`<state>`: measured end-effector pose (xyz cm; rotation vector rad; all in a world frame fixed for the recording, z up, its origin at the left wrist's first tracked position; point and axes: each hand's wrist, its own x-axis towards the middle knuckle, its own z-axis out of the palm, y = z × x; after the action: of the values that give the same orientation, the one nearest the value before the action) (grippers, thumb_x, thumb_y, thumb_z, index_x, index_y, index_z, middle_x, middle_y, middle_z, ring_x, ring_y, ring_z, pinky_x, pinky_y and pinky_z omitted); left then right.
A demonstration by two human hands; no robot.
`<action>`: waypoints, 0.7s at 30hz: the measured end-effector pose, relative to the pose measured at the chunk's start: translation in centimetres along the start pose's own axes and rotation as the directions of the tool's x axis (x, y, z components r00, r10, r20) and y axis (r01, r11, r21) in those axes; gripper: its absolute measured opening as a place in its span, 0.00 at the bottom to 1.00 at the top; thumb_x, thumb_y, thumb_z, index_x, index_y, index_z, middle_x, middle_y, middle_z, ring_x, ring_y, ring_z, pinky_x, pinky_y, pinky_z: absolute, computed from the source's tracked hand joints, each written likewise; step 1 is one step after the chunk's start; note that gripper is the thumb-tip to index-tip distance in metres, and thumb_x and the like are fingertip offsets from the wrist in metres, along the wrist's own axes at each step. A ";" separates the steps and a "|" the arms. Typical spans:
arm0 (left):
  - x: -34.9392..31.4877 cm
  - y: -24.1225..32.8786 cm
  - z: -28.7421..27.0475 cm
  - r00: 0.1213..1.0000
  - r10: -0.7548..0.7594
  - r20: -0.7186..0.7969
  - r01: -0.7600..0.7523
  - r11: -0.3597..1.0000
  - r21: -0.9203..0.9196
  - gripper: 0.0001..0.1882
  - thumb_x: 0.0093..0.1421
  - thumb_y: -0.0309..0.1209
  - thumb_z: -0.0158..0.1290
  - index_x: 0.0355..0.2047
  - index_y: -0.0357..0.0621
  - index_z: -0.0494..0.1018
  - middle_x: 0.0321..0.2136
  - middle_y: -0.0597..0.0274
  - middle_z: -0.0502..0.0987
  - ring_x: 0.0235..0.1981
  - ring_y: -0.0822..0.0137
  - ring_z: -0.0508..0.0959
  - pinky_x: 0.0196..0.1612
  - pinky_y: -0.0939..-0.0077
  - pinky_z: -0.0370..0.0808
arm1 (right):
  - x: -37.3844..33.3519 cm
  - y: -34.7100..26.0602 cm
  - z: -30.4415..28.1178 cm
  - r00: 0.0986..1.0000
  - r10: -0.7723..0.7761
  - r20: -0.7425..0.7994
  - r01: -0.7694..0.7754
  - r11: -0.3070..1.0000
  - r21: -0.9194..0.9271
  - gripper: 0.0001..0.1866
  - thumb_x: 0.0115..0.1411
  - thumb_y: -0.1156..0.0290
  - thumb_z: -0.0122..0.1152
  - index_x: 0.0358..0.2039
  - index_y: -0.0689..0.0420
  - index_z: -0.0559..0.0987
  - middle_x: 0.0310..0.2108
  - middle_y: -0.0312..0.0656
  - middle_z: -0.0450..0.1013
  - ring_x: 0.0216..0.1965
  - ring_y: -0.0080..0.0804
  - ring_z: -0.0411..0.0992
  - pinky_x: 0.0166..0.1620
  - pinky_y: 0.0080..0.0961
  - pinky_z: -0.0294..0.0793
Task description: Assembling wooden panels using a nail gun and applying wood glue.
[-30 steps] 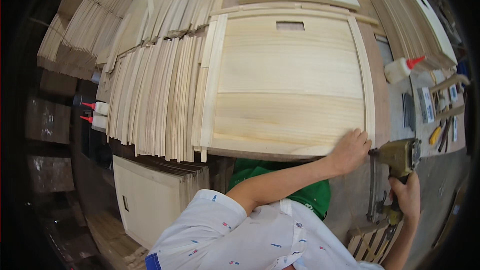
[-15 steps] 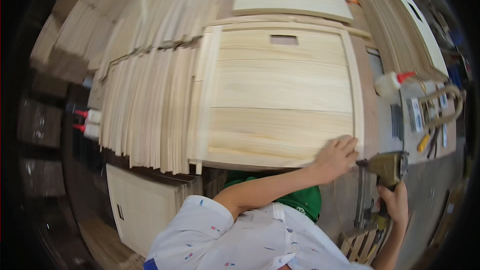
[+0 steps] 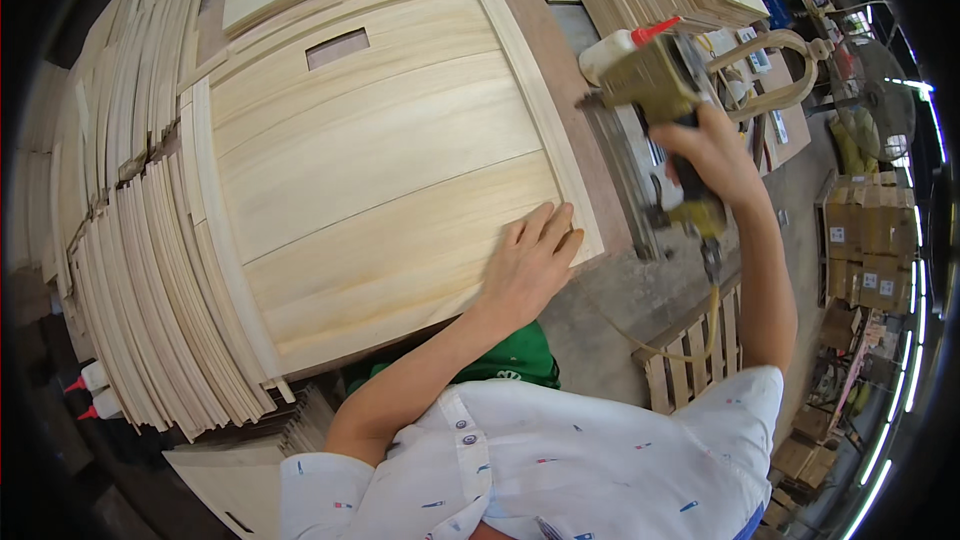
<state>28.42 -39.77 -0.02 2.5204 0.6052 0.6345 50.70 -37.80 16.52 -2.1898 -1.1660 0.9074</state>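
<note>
— Both hands busy? 
— Yes. Left hand (image 3: 530, 260) lies flat, fingers spread, on the wooden panel (image 3: 370, 160)'s near right corner. Right hand (image 3: 712, 145) grips the nail gun (image 3: 655, 90), raised right of the panel's edge strip (image 3: 540, 110).

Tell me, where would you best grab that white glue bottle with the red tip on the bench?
Probably around the white body of the glue bottle, coming from its left side: the red nozzle is too thin to hold, and the nail gun in the right hand crowds the bottle's right side. The left hand lies flat on the wooden panel.
</note>
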 end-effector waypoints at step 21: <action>0.1 -0.4 0.7 0.999 -0.009 -0.049 0.007 0.999 -0.033 0.26 0.47 0.33 0.63 0.48 0.44 0.71 0.57 0.56 0.68 0.58 0.57 0.67 0.54 0.64 0.64 | 18.8 -8.4 4.6 0.973 -0.232 0.019 0.232 0.973 0.008 0.10 0.52 0.72 0.59 0.26 0.68 0.78 0.16 0.43 0.71 0.14 0.29 0.70 0.19 0.26 0.70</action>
<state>28.72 -39.59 -0.74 2.4773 0.6175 0.6997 50.65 -17.01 13.16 -1.9913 -1.3925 0.8324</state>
